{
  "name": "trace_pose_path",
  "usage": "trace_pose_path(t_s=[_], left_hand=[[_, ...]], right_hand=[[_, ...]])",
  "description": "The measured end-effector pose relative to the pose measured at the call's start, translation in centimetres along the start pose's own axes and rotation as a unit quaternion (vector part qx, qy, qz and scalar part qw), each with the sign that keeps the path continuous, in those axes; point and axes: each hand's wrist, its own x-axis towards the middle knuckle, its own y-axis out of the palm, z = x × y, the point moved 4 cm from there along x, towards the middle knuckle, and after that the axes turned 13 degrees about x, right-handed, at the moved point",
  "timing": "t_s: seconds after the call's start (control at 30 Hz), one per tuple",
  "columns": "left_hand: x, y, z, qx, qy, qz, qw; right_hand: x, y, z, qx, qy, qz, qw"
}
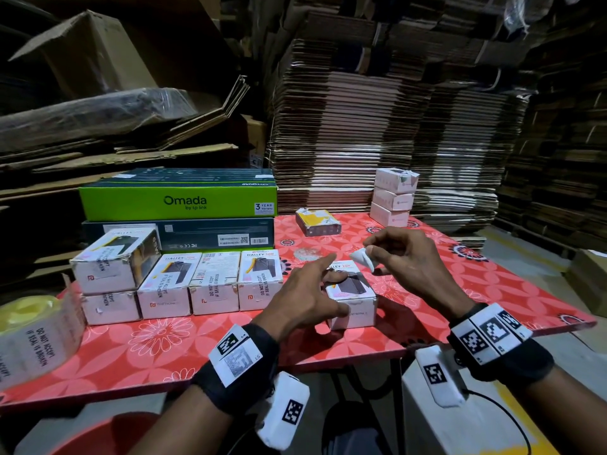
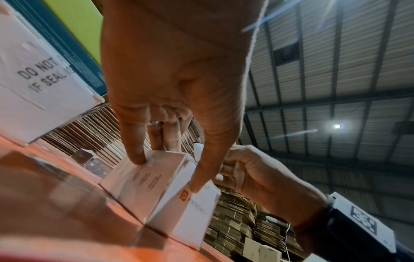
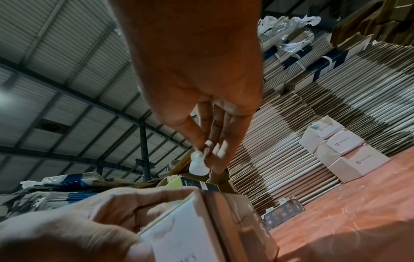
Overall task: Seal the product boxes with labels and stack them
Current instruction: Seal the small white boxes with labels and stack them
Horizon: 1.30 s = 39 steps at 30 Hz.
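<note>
Right hand (image 1: 405, 257) hangs above the desk (image 1: 492, 290) with thumb and forefinger pinched on a small white label (image 1: 363, 259), the other fingers loosely spread; the right wrist view shows the same pinch, the label (image 3: 198, 165) curling down from the fingertips. Just below and toward the person's left of it stands the product box (image 1: 351, 298) now being worked on, a small white carton lying flat with its printed face up. Left hand (image 1: 303, 298) steadies that box: in the left wrist view its fingertips (image 2: 136, 156) press on the top edge while the thumb bears on the near end face, fingers fairly straight rather than wrapped round. The relation that matters is that the label sits slightly above and to the right of the box's far top corner, so the right hand is the nearer one to lay it down; judging by the boxes already done, it probably goes across the seam between top face and end flap. Farther to the left of the left hand a row of sealed boxes (image 1: 213, 284) stands with one more stacked on top, each carrying a printed seal. Beyond them lies a green carton (image 1: 177, 201). A label roll (image 1: 36, 339) rests at the desk's left edge, and a pile of three boxes (image 1: 392, 198) rises at the far side.
</note>
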Motion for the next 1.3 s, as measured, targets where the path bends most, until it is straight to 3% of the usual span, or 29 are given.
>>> trace_pose_path(t_s=[0.23, 0.43, 0.63, 0.9, 1.3], left_hand=[[0.8, -0.3, 0.4, -0.031, 0.007, -0.008, 0.999], [0.8, -1.2, -0.8, -0.142, 0.065, -0.062, 0.986], [0.8, -1.0, -0.8, -0.175, 0.092, -0.115, 0.974], [0.3, -1.3, -0.1, -0.214, 0.084, -0.168, 0.959], [0.0, -1.1, 0.0, -0.218, 0.103, -0.19, 0.952]], right_hand=[[-0.4, 0.7, 0.5, -0.016, -0.017, 0.055, 0.998], [-0.5, 1.0, 0.6, -0.001, -0.024, 0.064, 0.998], [-0.7, 1.9, 0.8, 0.017, -0.025, 0.082, 0.996], [-1.4, 1.8, 2.0, -0.041, -0.061, 0.053, 0.996], [-2.3, 2.7, 3.0, 0.062, -0.049, 0.091, 0.993]])
